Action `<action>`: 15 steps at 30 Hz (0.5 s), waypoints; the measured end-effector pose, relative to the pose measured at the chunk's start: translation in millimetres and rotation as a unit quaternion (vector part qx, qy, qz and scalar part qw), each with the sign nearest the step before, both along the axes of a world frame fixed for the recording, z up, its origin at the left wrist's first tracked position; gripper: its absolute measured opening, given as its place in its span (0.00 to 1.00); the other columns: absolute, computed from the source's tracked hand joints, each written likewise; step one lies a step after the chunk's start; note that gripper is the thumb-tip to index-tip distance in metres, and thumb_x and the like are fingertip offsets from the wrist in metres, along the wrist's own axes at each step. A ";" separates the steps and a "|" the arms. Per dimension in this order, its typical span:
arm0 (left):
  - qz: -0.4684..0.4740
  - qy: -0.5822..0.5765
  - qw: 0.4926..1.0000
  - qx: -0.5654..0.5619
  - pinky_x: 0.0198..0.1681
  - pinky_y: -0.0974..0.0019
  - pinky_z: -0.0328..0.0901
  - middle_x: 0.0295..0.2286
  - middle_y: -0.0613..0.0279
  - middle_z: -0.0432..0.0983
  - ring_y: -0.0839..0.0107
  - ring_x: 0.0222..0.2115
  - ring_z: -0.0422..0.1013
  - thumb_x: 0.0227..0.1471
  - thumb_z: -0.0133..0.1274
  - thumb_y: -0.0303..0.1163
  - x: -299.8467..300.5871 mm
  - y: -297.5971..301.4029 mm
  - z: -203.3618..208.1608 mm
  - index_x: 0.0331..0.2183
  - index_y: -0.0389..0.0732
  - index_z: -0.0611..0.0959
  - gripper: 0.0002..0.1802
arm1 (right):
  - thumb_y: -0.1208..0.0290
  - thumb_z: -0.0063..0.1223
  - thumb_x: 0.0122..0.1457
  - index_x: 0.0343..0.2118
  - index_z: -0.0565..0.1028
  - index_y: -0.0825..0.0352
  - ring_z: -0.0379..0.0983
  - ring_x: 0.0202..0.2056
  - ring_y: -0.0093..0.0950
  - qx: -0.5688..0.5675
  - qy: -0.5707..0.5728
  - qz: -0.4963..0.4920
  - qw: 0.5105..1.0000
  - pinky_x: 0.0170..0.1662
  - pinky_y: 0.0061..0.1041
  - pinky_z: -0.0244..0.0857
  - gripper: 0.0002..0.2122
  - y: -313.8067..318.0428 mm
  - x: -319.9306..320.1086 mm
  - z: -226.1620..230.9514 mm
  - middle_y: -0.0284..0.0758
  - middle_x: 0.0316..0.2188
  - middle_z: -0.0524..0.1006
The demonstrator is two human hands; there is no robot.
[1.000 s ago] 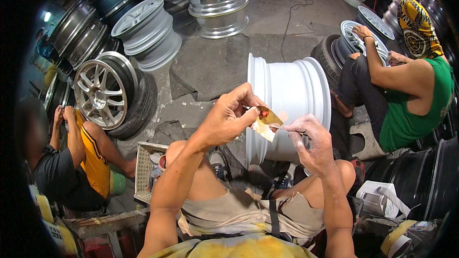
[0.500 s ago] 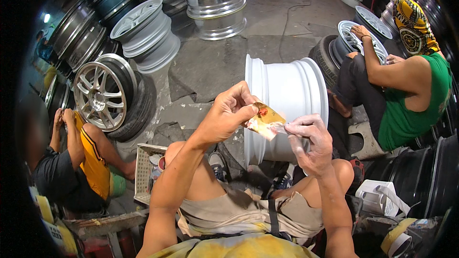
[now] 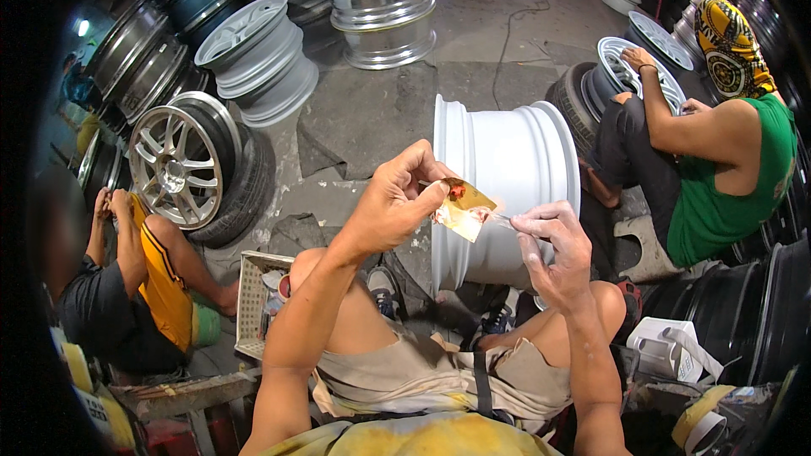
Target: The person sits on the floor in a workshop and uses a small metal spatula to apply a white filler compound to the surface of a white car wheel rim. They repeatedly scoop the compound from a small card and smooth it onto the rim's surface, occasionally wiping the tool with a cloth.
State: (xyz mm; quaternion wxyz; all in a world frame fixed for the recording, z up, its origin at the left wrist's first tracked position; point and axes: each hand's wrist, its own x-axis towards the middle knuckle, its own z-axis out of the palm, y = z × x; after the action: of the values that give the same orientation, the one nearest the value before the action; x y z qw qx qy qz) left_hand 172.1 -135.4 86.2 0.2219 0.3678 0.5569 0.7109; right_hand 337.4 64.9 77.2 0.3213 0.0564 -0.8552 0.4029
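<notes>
My left hand (image 3: 404,196) pinches a small shiny gold sheet (image 3: 470,221) between thumb and fingers. A dab of red paste (image 3: 457,192) sits on its upper part, and whitish smears show lower down. My right hand (image 3: 553,245), its fingers dusted white, grips a thin pale strip-like tool (image 3: 500,219) whose tip reaches the right edge of the sheet; its exact kind is too small to tell. Just beyond both hands a light grey wheel rim (image 3: 511,152) lies on its side between my knees.
A perforated basket (image 3: 252,304) with small items stands by my left knee. A person in a green top (image 3: 735,177) handles a rim on the right; another in dark clothing (image 3: 110,312) sits at left. Stacked rims (image 3: 380,13) line the back. A white container (image 3: 663,346) stands at right.
The gold sheet has tilted so more of its face and the red dab show. My right hand has drawn slightly right, exposing more of the thin tool.
</notes>
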 end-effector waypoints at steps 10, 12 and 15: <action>0.012 0.080 0.995 -0.062 0.37 0.75 0.69 0.38 0.47 0.79 0.79 0.35 0.72 0.59 0.48 0.18 2.0 -2.5 4.7 0.32 0.37 0.69 0.06 | 0.88 0.56 0.52 0.39 0.81 0.69 0.76 0.34 0.28 -0.027 -0.040 0.021 0.999 0.38 0.25 0.72 0.13 -2.0 -4.8 -1.1 0.38 0.35 0.76; 0.023 0.074 0.996 -0.037 0.31 0.75 0.68 0.35 0.53 0.80 0.81 0.31 0.71 0.58 0.48 0.18 3.0 -0.5 0.7 0.33 0.34 0.72 0.02 | 0.88 0.56 0.52 0.40 0.81 0.69 0.76 0.33 0.27 -0.044 -0.064 0.048 0.996 0.37 0.25 0.72 0.13 -8.8 -5.0 3.7 0.38 0.35 0.76; 0.023 0.065 0.997 -0.018 0.29 0.74 0.68 0.33 0.55 0.80 0.82 0.28 0.71 0.58 0.49 0.19 2.5 3.3 1.7 0.34 0.33 0.73 0.01 | 0.88 0.55 0.53 0.40 0.81 0.69 0.77 0.34 0.27 -0.040 -0.041 0.032 0.998 0.37 0.24 0.72 0.12 1.0 -2.9 -1.3 0.38 0.34 0.76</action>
State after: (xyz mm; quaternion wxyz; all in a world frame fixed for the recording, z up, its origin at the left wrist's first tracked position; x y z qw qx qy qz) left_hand 174.6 -132.0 87.9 0.1754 0.3964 0.5911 0.6803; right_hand 334.5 65.8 75.9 0.2751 0.0548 -0.8484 0.4490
